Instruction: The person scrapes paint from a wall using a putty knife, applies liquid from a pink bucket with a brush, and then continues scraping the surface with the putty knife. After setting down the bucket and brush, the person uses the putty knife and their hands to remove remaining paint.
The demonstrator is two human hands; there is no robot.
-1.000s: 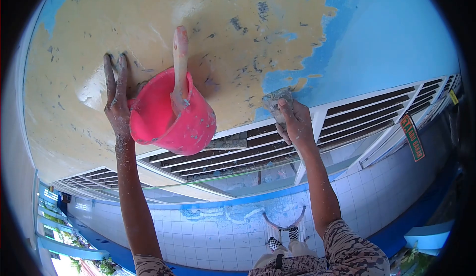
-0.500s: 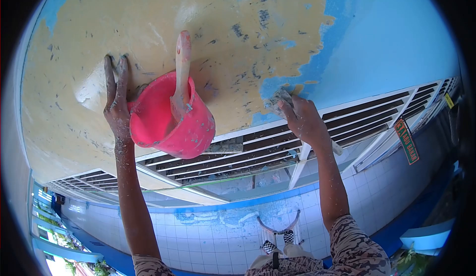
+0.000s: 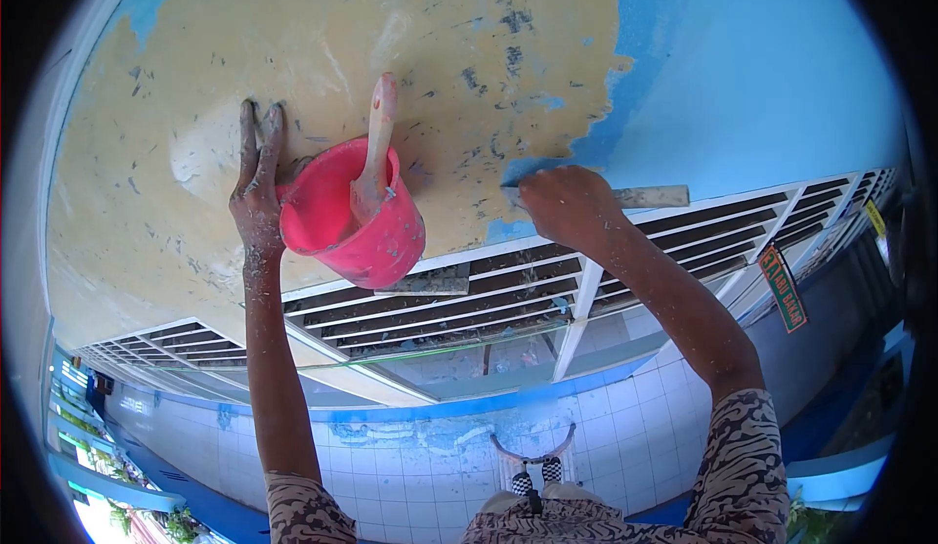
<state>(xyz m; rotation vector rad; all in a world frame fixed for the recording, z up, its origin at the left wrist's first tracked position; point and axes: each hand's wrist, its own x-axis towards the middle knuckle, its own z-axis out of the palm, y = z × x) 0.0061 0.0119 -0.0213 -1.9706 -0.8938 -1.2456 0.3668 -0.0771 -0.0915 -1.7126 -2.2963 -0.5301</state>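
My left hand (image 3: 256,202) is up against the wall, two fingers stretched flat on it. Its other fingers are hidden behind the rim of a small pink bucket (image 3: 376,251), which it holds up. A flat-handled tool that looks like a paintbrush (image 3: 381,124) leans inside the bucket, its lower end partly hidden. My right hand (image 3: 569,202) is closed around a scraper (image 3: 653,197). The scraper's handle sticks out to the right, and its front end meets the wall where blue paint borders the bare tan patch. Grey-white specks cover both forearms.
The wall (image 3: 440,45) is stripped tan at left and blue (image 3: 743,65) at right. Below run white louvre slats (image 3: 508,300) with flakes on them. A sign (image 3: 784,288) projects at right. Far below are a tiled floor (image 3: 410,485) and a curved metal bar (image 3: 532,459) near my feet.
My right hand has turned over, so the scraper's handle now points right along the wall instead of downward. My left hand and the bucket appear slightly further right as the view shifts.
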